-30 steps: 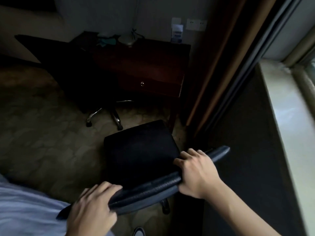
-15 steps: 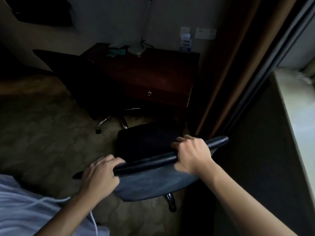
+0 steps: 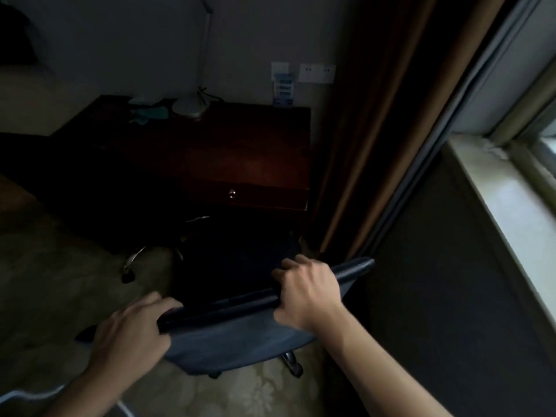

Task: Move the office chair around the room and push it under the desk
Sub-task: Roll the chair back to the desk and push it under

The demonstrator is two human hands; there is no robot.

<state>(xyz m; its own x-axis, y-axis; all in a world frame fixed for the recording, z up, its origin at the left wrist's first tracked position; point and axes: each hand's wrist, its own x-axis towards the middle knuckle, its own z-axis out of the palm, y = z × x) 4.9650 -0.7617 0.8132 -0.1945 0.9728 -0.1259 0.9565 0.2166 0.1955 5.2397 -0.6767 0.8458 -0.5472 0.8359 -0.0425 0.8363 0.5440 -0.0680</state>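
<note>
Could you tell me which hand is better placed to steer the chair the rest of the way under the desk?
The right hand. It grips the chair backrest top nearer the desk opening. The left hand holds the far left end, off to the side, so it mainly steadies.

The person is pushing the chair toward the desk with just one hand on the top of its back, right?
Not quite. The head view shows both hands on it: the left hand and the right hand each grip the top edge of the chair back. The rest holds: the chair faces the dark wooden desk just ahead.
</note>
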